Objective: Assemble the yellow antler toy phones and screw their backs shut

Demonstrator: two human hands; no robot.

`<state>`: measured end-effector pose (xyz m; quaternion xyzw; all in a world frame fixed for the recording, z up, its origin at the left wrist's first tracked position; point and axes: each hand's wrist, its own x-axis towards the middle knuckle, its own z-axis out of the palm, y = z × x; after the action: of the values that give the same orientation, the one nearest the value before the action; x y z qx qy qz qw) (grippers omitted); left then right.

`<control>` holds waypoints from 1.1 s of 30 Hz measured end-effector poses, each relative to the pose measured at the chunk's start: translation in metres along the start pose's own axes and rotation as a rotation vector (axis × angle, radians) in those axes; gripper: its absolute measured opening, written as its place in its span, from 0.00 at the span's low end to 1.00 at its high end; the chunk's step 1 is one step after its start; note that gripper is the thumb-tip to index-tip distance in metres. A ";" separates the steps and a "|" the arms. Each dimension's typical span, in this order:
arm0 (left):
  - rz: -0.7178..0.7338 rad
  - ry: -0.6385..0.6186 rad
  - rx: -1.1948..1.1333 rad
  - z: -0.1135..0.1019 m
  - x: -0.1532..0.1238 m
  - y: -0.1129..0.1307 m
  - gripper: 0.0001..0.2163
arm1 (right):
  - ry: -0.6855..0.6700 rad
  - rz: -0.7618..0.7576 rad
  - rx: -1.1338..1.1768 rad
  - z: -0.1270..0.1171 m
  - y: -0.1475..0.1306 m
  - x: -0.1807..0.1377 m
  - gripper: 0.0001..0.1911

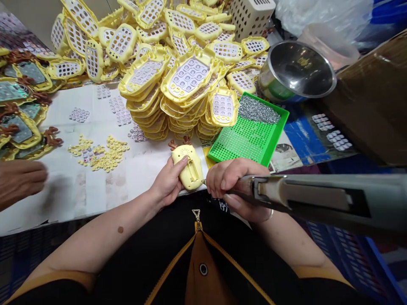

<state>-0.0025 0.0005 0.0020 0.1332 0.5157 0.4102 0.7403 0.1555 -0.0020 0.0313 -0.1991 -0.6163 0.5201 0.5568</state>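
Observation:
My left hand [167, 180] is wrapped round the side of a yellow toy phone [193, 169] with brown antlers, its thumb on the back. The toy's back faces up, showing an uncovered battery compartment. Held in my right hand [237, 184] is a large grey electric screwdriver [327, 199], lying nearly level. Its tip is at the toy's lower right edge; whether it sits in a screw hole I cannot tell. Just beyond my right hand, a green tray [265, 152] holds many small silver screws [257, 110].
Stacked yellow shells with keypads [190, 78] stand ahead, before a heap of more shells [122, 42]. Small yellow buttons [110, 154] lie on the white paper. A steel bowl [300, 70] and cardboard box [378, 93] are at right. Another person's hand [20, 182] reaches in at left, near antlered shells [22, 127].

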 end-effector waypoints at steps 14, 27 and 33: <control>0.102 0.089 0.055 0.008 -0.002 -0.005 0.18 | 0.187 -0.194 -0.018 -0.022 -0.032 -0.013 0.07; 0.052 0.001 0.003 0.020 0.000 -0.008 0.24 | 0.525 -0.235 -0.317 -0.102 0.001 -0.018 0.08; 0.033 -0.013 0.008 0.019 0.002 -0.005 0.22 | 0.480 -0.216 -0.259 -0.105 0.006 -0.019 0.08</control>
<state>0.0166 0.0028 0.0052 0.1474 0.5103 0.4195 0.7361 0.2531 0.0285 0.0003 -0.3192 -0.5457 0.3131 0.7087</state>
